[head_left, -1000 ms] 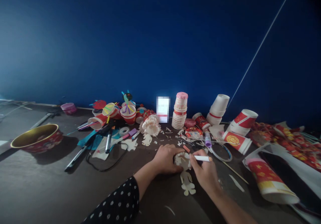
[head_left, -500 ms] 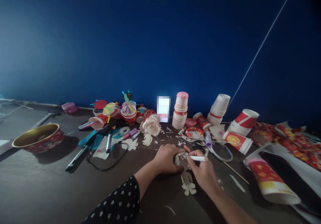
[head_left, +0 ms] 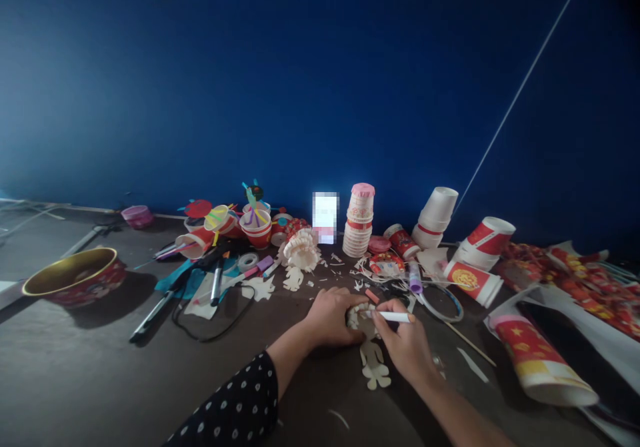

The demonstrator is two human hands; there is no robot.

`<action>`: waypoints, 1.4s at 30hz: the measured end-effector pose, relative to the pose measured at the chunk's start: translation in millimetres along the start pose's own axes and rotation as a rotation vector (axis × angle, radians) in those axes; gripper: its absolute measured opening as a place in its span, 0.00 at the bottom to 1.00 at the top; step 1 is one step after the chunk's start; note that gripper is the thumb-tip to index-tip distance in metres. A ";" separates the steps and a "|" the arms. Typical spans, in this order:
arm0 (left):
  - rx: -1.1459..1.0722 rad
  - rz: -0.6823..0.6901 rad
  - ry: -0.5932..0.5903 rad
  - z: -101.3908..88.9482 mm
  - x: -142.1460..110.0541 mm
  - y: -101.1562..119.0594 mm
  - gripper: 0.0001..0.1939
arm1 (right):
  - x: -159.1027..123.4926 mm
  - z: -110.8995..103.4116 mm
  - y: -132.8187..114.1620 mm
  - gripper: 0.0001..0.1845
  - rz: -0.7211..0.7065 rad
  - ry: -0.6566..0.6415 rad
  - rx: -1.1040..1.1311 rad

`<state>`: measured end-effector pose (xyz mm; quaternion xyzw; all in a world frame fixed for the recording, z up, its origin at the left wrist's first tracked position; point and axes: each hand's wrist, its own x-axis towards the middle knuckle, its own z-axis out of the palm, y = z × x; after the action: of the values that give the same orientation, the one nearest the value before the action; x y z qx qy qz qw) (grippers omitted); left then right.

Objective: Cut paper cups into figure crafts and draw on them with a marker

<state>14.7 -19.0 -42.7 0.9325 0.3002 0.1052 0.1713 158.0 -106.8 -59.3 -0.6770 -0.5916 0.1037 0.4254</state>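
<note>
My right hand is closed around a white marker, its tip pointing left at a cream paper cutout with a curled, scalloped rim. Below that rim, the flat figure-shaped part of the cutout lies toward me on the table. My left hand curves round the rim's left side, fingers on top and thumb below, gripping it against the table. An orange-red marker cap or stub lies just beyond my hands. Where the marker's tip meets the paper is too small to make out.
Behind my hands stand a ruffled white paper piece and a stack of paper cups. A gold-rimmed red bowl, markers and tape are on the left. A red cup and dark phone lie at right.
Almost nothing differs. The marker's tip shifts very slightly at the cutout's rim, while my left hand stays in place and the view moves a little.
</note>
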 end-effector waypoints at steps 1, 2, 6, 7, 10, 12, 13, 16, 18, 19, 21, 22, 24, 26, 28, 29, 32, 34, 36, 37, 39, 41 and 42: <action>0.003 -0.002 0.000 0.1 0.0 -0.1 0.31 | 0.1 -0.2 -0.3 0.10 0.001 -0.002 -0.002; 0.006 -0.003 -0.001 0.2 0.0 -0.1 0.31 | 0.0 -0.3 -0.3 0.09 0.001 -0.005 -0.007; 0.014 -0.006 -0.005 -0.1 0.0 0.8 0.31 | -0.6 -0.1 1.9 0.10 -0.006 -0.012 -0.015; 0.012 -0.008 -0.004 -0.1 0.0 1.0 0.31 | -0.7 0.1 2.6 0.10 -0.005 -0.013 -0.010; 0.000 -0.006 0.001 0.3 0.3 0.7 0.31 | -0.6 0.5 4.0 0.10 0.006 0.006 -0.012; -0.007 0.001 0.009 1.0 0.5 0.1 0.31 | -0.7 0.4 4.1 0.09 0.011 0.024 -0.022; -0.008 0.005 0.013 1.3 0.5 -0.3 0.31 | -0.7 0.3 4.0 0.09 0.012 0.026 -0.022; -0.010 0.008 0.024 1.6 0.5 -0.9 0.31 | -0.7 0.1 3.4 0.10 0.013 0.024 -0.007; -0.012 0.005 0.024 1.4 0.4 -0.9 0.31 | -0.5 0.4 3.2 0.10 0.019 0.029 -0.005; -0.014 0.004 0.022 1.2 0.4 -0.8 0.31 | -0.4 0.6 3.2 0.10 0.019 0.031 -0.004; -0.015 0.005 0.016 1.1 0.4 -0.6 0.31 | -0.4 0.7 3.4 0.10 0.025 0.029 0.010; -0.014 0.004 0.015 1.1 0.4 -0.5 0.31 | -0.4 0.5 3.7 0.10 0.033 0.029 0.027; -0.012 0.001 0.019 1.1 0.6 -0.4 0.31 | -0.6 -0.5 4.6 0.11 0.064 0.039 0.088; -0.014 0.004 0.021 0.9 0.6 -0.6 0.32 | -0.4 -2.3 6.3 0.12 0.114 0.093 0.185; -0.024 0.011 0.017 0.4 0.6 -0.9 0.32 | 0.3 -4.7 8.4 0.12 0.169 0.169 0.312; -0.029 0.015 0.015 0.3 0.5 -1.0 0.32 | 0.8 -5.9 9.3 0.12 0.195 0.209 0.379; -0.037 0.007 0.022 0.6 0.2 -1.5 0.33 | 2.5 -9.2 10.3 0.11 0.247 0.274 0.547; -0.045 0.009 0.036 1.8 0.0 -1.7 0.34 | 2.9 -10.4 9.0 0.11 0.257 0.274 0.591; -0.058 0.004 0.058 3.4 -0.1 -1.8 0.36 | 2.1 -10.8 7.2 0.11 0.253 0.239 0.584; -0.063 -0.002 0.069 4.3 -0.1 -1.9 0.36 | 1.4 -10.6 6.5 0.11 0.246 0.218 0.574; -0.074 -0.014 0.088 5.9 0.1 -2.2 0.36 | -0.3 -10.0 6.3 0.11 0.229 0.182 0.560; -0.090 -0.023 0.106 6.9 0.4 -2.8 0.35 | -1.7 -9.2 7.6 0.11 0.212 0.164 0.564; -0.098 -0.025 0.115 7.1 0.4 -3.1 0.34 | -2.1 -8.8 8.5 0.11 0.208 0.161 0.566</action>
<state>15.6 -18.3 -50.3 0.9116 0.3154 0.1711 0.2006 169.1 -112.1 -60.6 -0.5945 -0.4311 0.2536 0.6296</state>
